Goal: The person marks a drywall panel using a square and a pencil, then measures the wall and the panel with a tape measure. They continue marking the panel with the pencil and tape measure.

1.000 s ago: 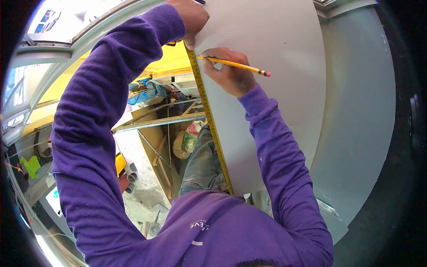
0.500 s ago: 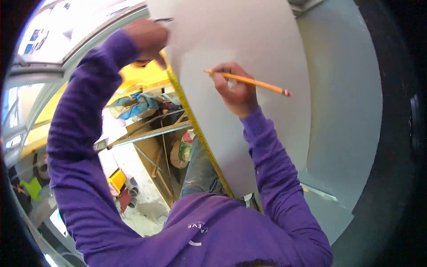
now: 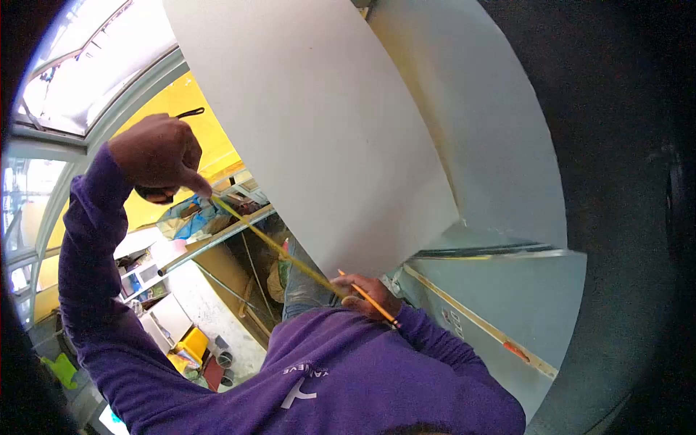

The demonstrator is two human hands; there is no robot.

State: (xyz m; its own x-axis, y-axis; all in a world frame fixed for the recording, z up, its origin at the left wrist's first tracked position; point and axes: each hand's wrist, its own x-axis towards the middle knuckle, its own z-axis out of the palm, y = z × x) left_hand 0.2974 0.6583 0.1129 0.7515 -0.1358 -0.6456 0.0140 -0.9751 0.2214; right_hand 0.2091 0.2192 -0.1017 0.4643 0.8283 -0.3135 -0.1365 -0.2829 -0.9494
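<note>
My left hand (image 3: 161,154) is raised at the left, closed around a tape measure, with its dark case (image 3: 155,195) partly showing and a black wrist loop (image 3: 191,112) sticking out above. From it the yellow blade (image 3: 272,246) stretches slantwise down to my right hand (image 3: 373,296), close to my chest. An orange pencil (image 3: 378,305) is held in that hand, and its fingers also meet the blade's lower end. Both hands are off the large white panel (image 3: 312,123), whose lower corner lies just above my right hand.
A grey-green panel (image 3: 471,123) stands to the right, with a wooden strip (image 3: 478,320) below it. Under the blade are a metal pipe (image 3: 214,239) and a wooden frame. Farther down lie a yellow container (image 3: 191,344) and dark pots. Windows line the left.
My right hand has dropped from the white panel toward my chest with the pencil. My left hand has moved left and down. The blade has come away from the panel's edge.
</note>
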